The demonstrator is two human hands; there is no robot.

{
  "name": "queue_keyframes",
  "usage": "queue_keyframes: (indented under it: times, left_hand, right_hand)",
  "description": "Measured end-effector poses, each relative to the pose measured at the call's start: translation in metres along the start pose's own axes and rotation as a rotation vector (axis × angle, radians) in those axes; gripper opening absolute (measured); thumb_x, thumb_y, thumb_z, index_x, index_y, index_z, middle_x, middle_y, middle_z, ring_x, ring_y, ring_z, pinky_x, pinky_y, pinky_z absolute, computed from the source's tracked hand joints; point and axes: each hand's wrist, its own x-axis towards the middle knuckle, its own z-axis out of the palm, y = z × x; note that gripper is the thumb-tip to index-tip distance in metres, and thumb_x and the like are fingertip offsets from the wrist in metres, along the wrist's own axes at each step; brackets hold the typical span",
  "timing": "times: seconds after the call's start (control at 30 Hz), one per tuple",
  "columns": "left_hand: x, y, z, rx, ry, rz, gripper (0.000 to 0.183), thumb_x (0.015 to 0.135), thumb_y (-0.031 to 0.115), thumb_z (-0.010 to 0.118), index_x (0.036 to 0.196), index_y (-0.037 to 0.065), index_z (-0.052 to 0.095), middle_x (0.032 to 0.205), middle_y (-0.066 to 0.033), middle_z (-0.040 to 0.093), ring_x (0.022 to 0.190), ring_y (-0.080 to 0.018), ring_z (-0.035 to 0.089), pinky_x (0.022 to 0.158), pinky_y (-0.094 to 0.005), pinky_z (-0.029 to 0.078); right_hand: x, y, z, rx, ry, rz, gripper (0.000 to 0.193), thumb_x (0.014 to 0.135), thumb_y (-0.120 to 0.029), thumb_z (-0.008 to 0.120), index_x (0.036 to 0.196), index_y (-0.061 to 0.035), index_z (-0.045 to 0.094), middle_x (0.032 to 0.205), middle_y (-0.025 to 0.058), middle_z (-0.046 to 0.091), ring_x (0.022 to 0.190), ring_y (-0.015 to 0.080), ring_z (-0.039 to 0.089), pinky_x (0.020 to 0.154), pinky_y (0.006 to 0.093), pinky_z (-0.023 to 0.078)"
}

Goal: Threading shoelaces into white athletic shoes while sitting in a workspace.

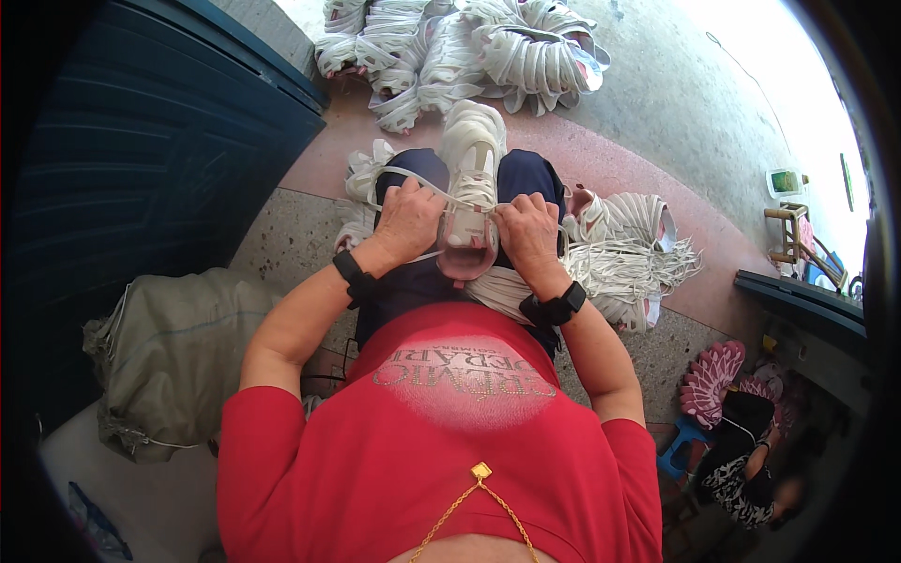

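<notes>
A white sneaker [474,141] with a pinkish lining rests between my knees, toe pointing away and opening toward me. White shoelace [413,175] crosses its upper eyelets and arcs in a loop over my left hand [410,221]. That hand is closed, pinching the lace left of the shoe's tongue [469,225]. On the other side, my right hand [528,231] is closed on the lace close by the shoe's collar. Its fingertips partly hide the lace there. Black bands circle both my wrists.
Stacked white shoe uppers [540,61] lie on the floor ahead. More uppers [624,218] and a bundle of white laces [629,267] sit to my right. A dark door [141,141] and a grey-green sack [188,347] stand left. Another person [751,460] sits at the lower right.
</notes>
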Motion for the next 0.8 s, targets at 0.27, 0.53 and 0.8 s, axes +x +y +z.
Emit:
queue_keyframes:
  times: [0.27,0.53,0.8]
  left_hand:
    - [0.009,0.011,0.008,0.024,0.048,-0.064,0.013,0.082,0.022,0.067,0.084,0.010,0.068,0.085,-0.0047,0.065,0.090,-0.0260,0.056,0.077,-0.0410,0.041]
    - [-0.014,0.028,0.003,-0.024,-0.010,-0.283,0.017,0.084,0.023,0.070,0.090,0.007,0.073,0.089,-0.0070,0.070,0.093,-0.0279,0.057,0.078,-0.0429,0.045]
    - [-0.003,0.021,-0.005,-0.208,0.066,-0.218,0.016,0.087,0.011,0.064,0.099,0.003,0.070,0.093,-0.0103,0.071,0.088,-0.0315,0.060,0.079,-0.0420,0.049]
  right_hand:
    - [-0.004,-0.005,-0.002,-0.064,-0.080,0.019,0.016,0.084,-0.025,0.067,0.073,-0.0123,0.068,0.080,0.0038,0.059,0.085,0.0229,0.054,0.077,0.0404,0.037]
    - [-0.010,0.004,-0.005,-0.083,-0.327,0.080,0.016,0.087,-0.022,0.063,0.091,-0.0077,0.068,0.091,0.0069,0.062,0.092,0.0270,0.055,0.079,0.0418,0.040]
    - [-0.020,0.016,0.003,0.381,-0.017,0.152,0.007,0.082,-0.009,0.066,0.088,-0.0052,0.065,0.085,0.0105,0.066,0.089,0.0324,0.061,0.082,0.0440,0.047]
